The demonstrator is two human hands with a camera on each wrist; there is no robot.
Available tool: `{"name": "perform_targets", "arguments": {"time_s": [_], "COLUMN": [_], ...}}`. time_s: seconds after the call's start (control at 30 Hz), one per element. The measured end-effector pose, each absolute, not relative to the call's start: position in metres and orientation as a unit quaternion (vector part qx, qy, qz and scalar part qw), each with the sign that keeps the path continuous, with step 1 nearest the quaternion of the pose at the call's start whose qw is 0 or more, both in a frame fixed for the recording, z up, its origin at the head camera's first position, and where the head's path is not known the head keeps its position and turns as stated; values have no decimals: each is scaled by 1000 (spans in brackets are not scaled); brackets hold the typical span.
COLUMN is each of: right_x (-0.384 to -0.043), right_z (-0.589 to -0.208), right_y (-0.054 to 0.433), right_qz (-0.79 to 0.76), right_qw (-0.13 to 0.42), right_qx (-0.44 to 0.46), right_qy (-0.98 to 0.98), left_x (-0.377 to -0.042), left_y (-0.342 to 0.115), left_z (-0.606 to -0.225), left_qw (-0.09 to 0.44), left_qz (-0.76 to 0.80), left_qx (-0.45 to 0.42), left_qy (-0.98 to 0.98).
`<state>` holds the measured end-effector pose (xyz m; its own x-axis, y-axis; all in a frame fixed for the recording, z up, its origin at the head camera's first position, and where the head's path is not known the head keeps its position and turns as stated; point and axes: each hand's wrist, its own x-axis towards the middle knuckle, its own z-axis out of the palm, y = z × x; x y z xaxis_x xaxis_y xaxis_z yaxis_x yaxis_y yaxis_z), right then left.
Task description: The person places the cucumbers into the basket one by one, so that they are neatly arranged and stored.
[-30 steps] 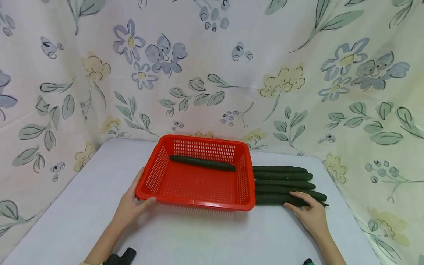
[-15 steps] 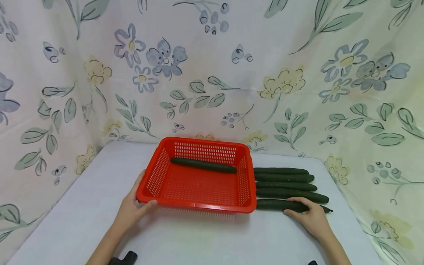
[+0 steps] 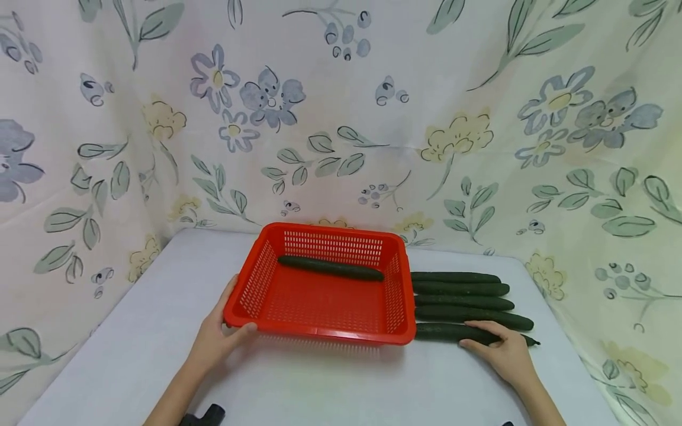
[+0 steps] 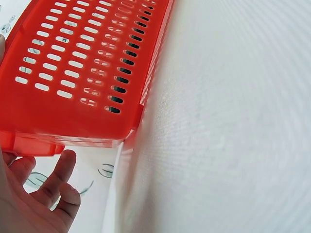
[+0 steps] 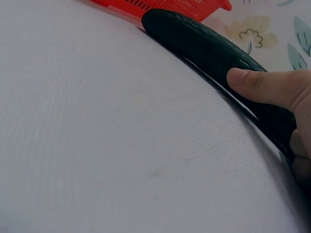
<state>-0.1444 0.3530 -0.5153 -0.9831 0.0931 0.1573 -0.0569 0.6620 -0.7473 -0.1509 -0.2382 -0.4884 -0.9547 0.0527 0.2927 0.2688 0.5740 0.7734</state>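
A red plastic basket (image 3: 319,333) with slotted walls stands mid-table, one dark green cucumber (image 3: 330,268) lying along its far side. My left hand (image 3: 215,340) holds its left front corner, thumb at the front rim; in the left wrist view the fingers (image 4: 60,170) curl below the rim. To the right of the basket, several cucumbers (image 3: 471,313) lie side by side. My right hand (image 3: 506,355) grips the nearest one (image 3: 439,332) towards its right end. In the right wrist view the thumb (image 5: 262,86) presses along this cucumber's (image 5: 194,41) near side.
A white cloth (image 3: 330,390) covers the table. Behind and at both sides hangs a flower-printed curtain (image 3: 341,177). The left ends of the loose cucumbers reach the basket's right wall. A black wrist device (image 3: 205,416) shows at the left forearm.
My right hand's fingers, first over the two front cucumbers, now hold only the nearest one. That cucumber has come slightly towards me, with a gap behind it. The left hand keeps its hold.
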Motion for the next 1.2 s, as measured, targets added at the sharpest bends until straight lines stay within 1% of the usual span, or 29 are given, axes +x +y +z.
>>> {"name": "perform_targets", "arguments": {"time_s": [0.37,0.57,0.73,1.2], "right_x": [-142,-144,-142,-143], "right_z": [-516,-518,-519,-506], "right_y": [350,350,353,351], "right_qz": [396,382,373,378], "right_qw": [126,159,175,164], "right_qx": [-10,-4,-9,-39], "right_qy": [-910,-911,-911,-910], "left_x": [-152,-153,-153,-153], "left_y": [-237,-237,-236,-239], "left_z": [-488,-488,-490,-491], "left_qw": [121,121,120,122], "left_qz": [-452,-445,-451,-451], "left_qx": [-95,-94,-95,-94], "left_qy": [-878,-882,-879,-879]}}
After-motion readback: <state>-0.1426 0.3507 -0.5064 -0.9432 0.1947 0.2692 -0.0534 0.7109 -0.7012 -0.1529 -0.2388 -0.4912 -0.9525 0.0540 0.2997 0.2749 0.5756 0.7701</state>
